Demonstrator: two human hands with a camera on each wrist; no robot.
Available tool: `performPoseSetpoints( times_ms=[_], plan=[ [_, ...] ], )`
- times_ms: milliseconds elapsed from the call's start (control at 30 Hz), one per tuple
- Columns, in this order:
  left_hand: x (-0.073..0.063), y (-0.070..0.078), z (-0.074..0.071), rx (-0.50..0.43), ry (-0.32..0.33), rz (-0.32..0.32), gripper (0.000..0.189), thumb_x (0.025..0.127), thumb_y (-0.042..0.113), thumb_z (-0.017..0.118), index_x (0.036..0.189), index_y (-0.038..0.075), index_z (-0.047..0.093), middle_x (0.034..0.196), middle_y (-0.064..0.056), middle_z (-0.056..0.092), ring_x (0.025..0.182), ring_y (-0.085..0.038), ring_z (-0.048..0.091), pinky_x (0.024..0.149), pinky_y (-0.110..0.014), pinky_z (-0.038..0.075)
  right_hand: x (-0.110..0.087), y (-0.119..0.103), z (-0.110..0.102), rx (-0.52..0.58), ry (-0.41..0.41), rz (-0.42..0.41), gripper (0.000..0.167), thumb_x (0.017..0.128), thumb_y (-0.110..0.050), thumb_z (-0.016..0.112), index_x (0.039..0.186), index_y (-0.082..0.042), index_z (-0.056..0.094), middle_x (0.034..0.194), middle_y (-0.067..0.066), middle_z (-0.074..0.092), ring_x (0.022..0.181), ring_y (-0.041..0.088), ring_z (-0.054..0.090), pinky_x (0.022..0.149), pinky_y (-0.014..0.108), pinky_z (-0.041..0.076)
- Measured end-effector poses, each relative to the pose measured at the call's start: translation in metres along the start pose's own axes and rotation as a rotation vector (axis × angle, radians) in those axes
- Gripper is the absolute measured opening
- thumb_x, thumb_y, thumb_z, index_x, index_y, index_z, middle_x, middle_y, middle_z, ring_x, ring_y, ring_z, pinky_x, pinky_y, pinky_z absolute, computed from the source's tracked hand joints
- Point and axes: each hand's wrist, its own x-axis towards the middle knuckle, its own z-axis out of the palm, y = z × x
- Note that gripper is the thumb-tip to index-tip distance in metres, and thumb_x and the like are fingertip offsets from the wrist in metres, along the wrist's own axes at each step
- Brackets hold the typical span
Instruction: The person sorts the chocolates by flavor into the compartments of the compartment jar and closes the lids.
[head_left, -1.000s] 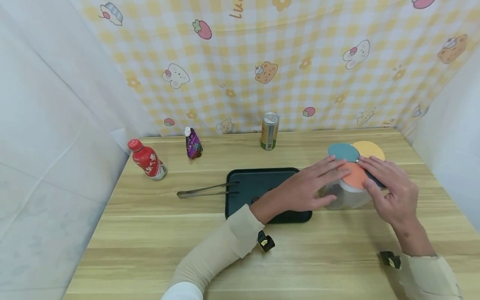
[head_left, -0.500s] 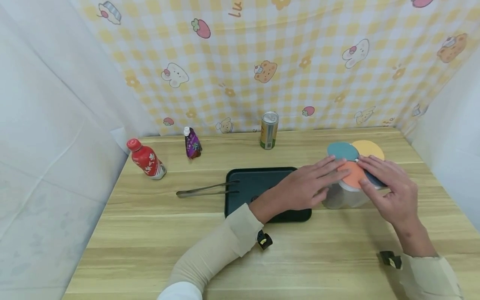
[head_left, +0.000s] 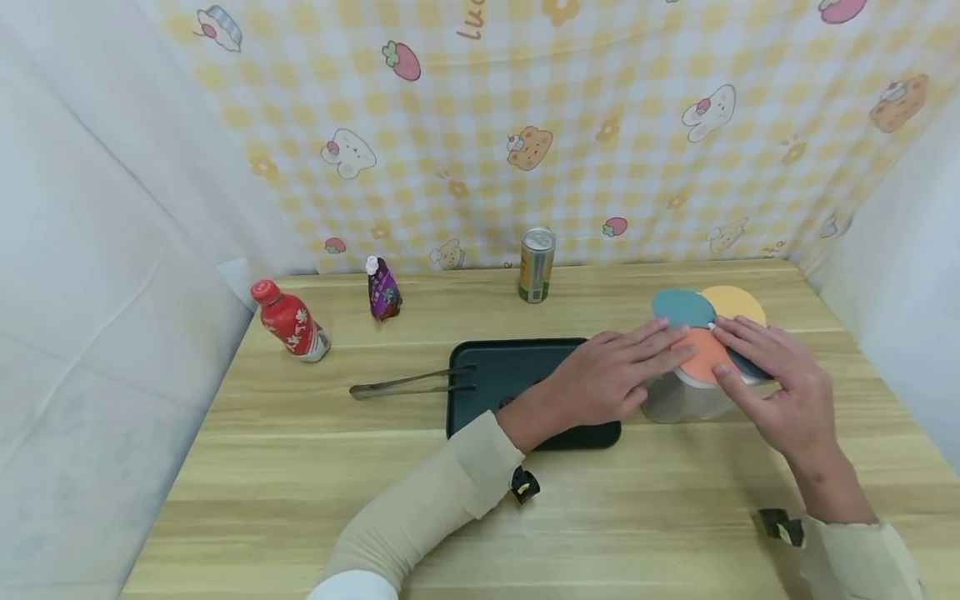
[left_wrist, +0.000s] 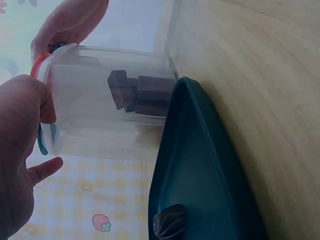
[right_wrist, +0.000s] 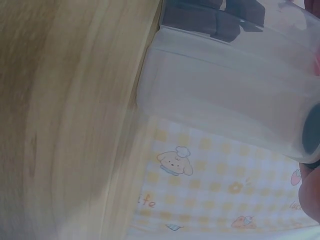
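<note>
In the head view a clear plastic storage container [head_left: 675, 400] stands on the table at right. Its top has teal [head_left: 683, 309], yellow [head_left: 738, 305], orange [head_left: 703, 357] and dark blue lids [head_left: 747, 364]. My left hand [head_left: 603, 375] rests on the orange and teal lids with its fingers stretched out. From the other side my right hand [head_left: 787, 383] lies over the yellow and dark blue lids, thumb on the orange one. Through the container's wall, the left wrist view shows dark brown block-shaped pieces [left_wrist: 155, 94] in one compartment.
A dark rectangular tray [head_left: 468, 417] lies under the left forearm, with a dark piece [left_wrist: 170, 221] in it. Metal tongs [head_left: 390, 387] rest on its left rim. Behind stand a red bottle [head_left: 288, 321], a purple pouch [head_left: 384, 292] and a can [head_left: 536, 267] near the curtain.
My left thumb has drawn in toward the palm, and my right thumb has shifted slightly left on the orange lid. Both hands stay on the lids; the container stays in place.
</note>
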Motion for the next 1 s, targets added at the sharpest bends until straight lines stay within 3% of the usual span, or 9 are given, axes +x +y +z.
performPoseSetpoints(
  times_ms=[100, 167, 267, 333, 433, 567, 667, 833, 1000],
  plan=[
    [-0.001, 0.000, 0.002, -0.042, 0.013, 0.000, 0.060, 0.104, 0.014, 0.039, 0.163, 0.016, 0.032, 0.168, -0.003, 0.024, 0.155, -0.017, 0.010, 0.087, -0.024, 0.043, -0.001, 0.000, 0.000, -0.008, -0.006, 0.015, 0.058, 0.095, -0.052, 0.070, 0.116, 0.002, 0.077, 0.122, 0.020, 0.070, 0.130, 0.012, 0.057, 0.114, 0.033, 0.034],
    [0.000, 0.000, 0.003, -0.076, 0.023, 0.006, 0.060, 0.103, 0.011, 0.040, 0.162, 0.014, 0.033, 0.168, -0.005, 0.024, 0.156, -0.019, 0.010, 0.089, -0.023, 0.043, 0.000, 0.000, 0.000, -0.010, -0.005, 0.019, 0.059, 0.095, -0.052, 0.070, 0.116, 0.002, 0.078, 0.122, 0.021, 0.070, 0.130, 0.011, 0.057, 0.114, 0.033, 0.034],
    [0.001, 0.000, 0.005, -0.095, 0.034, 0.019, 0.060, 0.102, 0.009, 0.041, 0.161, 0.010, 0.035, 0.167, -0.009, 0.026, 0.156, -0.022, 0.012, 0.107, -0.022, 0.035, 0.001, -0.001, -0.002, -0.011, -0.011, 0.015, 0.061, 0.095, -0.054, 0.069, 0.116, 0.003, 0.077, 0.121, 0.020, 0.071, 0.130, 0.010, 0.057, 0.115, 0.032, 0.033],
    [0.003, 0.001, 0.004, -0.088, 0.036, 0.030, 0.060, 0.101, 0.010, 0.041, 0.161, 0.008, 0.035, 0.167, -0.011, 0.026, 0.155, -0.024, 0.014, 0.119, -0.025, 0.020, 0.002, -0.002, -0.004, 0.021, -0.015, 0.004, 0.060, 0.096, -0.051, 0.070, 0.116, 0.005, 0.076, 0.120, 0.021, 0.071, 0.129, 0.012, 0.058, 0.115, 0.033, 0.034],
    [0.004, 0.003, 0.002, -0.076, 0.055, 0.047, 0.058, 0.102, 0.013, 0.043, 0.159, 0.006, 0.037, 0.165, -0.013, 0.029, 0.154, -0.025, 0.019, 0.121, -0.029, 0.004, 0.004, -0.008, -0.009, 0.088, -0.006, 0.006, 0.048, 0.101, -0.036, 0.069, 0.117, 0.010, 0.074, 0.121, 0.020, 0.071, 0.129, 0.015, 0.058, 0.112, 0.029, 0.037],
    [0.007, 0.009, -0.003, -0.064, 0.130, 0.055, 0.052, 0.104, 0.019, 0.047, 0.154, 0.003, 0.046, 0.159, -0.015, 0.039, 0.151, -0.024, 0.029, 0.122, -0.030, 0.007, 0.005, -0.011, -0.019, 0.158, 0.021, 0.062, 0.029, 0.103, -0.006, 0.057, 0.120, 0.015, 0.069, 0.128, 0.017, 0.069, 0.132, 0.018, 0.057, 0.108, 0.024, 0.039],
    [0.011, 0.015, -0.008, -0.065, 0.162, 0.032, 0.050, 0.107, 0.026, 0.047, 0.152, 0.004, 0.049, 0.158, -0.013, 0.043, 0.150, -0.023, 0.032, 0.122, -0.031, 0.008, 0.007, -0.001, -0.026, 0.182, -0.009, 0.108, 0.031, 0.102, 0.006, 0.048, 0.125, 0.017, 0.065, 0.132, 0.018, 0.066, 0.135, 0.021, 0.053, 0.111, 0.026, 0.036],
    [0.023, 0.025, -0.016, -0.052, 0.114, 0.010, 0.060, 0.108, 0.045, 0.049, 0.156, 0.009, 0.045, 0.161, -0.009, 0.038, 0.152, -0.023, 0.028, 0.122, -0.031, 0.004, 0.007, 0.026, -0.031, 0.212, -0.096, 0.130, 0.031, 0.101, 0.012, 0.046, 0.126, 0.018, 0.064, 0.136, 0.025, 0.061, 0.137, 0.024, 0.052, 0.112, 0.027, 0.035],
    [0.031, 0.032, -0.017, -0.041, 0.051, -0.023, 0.061, 0.107, 0.054, 0.046, 0.155, 0.017, 0.049, 0.162, -0.006, 0.038, 0.152, -0.021, 0.027, 0.121, -0.030, 0.005, 0.007, 0.035, -0.032, 0.211, -0.131, 0.139, 0.030, 0.101, 0.012, 0.048, 0.125, 0.016, 0.066, 0.137, 0.026, 0.060, 0.138, 0.024, 0.051, 0.110, 0.025, 0.037]
  ],
)
